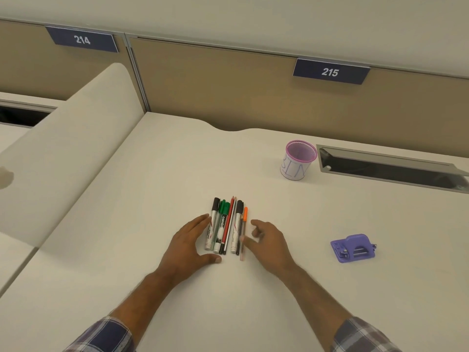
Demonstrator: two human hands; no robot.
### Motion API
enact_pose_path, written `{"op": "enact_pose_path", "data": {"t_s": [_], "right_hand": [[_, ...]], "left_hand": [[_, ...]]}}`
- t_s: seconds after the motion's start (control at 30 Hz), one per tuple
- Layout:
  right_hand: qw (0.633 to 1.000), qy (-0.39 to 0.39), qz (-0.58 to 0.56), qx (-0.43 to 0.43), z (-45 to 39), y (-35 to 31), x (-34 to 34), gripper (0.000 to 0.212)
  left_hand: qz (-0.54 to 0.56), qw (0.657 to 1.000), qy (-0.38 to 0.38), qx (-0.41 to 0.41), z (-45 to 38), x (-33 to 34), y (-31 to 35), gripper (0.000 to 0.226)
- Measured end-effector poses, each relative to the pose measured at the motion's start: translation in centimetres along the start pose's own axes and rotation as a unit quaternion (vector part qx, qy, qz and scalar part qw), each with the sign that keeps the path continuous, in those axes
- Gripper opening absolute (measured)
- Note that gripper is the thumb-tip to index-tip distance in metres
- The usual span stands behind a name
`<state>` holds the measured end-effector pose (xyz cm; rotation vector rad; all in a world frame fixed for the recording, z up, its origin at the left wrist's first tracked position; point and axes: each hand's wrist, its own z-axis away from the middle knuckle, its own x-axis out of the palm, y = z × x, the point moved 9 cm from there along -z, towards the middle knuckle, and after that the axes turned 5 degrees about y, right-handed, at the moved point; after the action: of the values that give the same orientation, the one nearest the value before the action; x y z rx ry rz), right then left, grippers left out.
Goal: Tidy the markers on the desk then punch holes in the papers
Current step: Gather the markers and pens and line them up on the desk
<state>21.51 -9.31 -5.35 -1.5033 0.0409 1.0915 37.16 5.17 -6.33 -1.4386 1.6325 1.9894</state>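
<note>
Several markers, pens and pencils [226,226] lie side by side in a tight row on the white desk [165,174], tips pointing away from me. My left hand [191,243] lies flat on the desk with straight fingers against the row's left side, touching a black-capped marker [212,224]. On the row's right side is my right hand [266,240], fingers loosely bent, one fingertip at the thin orange-capped pen [244,231]. A purple hole punch [353,247] sits on the desk to the right. No papers are in view.
A pink mesh pen cup [298,161] with a white paper label stands at the back right. Beside it is an open cable slot [390,167] in the desk. A white divider panel [71,148] borders the desk on the left, tan partitions behind.
</note>
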Motion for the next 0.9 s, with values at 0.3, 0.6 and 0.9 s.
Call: {"op": "enact_pose_path", "data": {"t_s": [0.3, 0.6, 0.9], "right_hand": [[0.984, -0.024, 0.144, -0.105, 1.5, 0.4, 1.8, 0.078], [0.983, 0.043, 0.14, -0.11, 1.0, -0.3, 2.0, 0.072], [0.983, 0.03, 0.145, -0.112, 1.1, -0.3, 2.6, 0.076]], "left_hand": [[-0.009, 0.999, 0.011, 0.033, -0.8, -0.1, 0.5, 0.096], [-0.007, 0.999, 0.019, 0.046, -1.5, 0.0, 0.2, 0.093], [0.009, 0.998, 0.03, 0.047, -1.4, 0.0, 0.2, 0.093]]}}
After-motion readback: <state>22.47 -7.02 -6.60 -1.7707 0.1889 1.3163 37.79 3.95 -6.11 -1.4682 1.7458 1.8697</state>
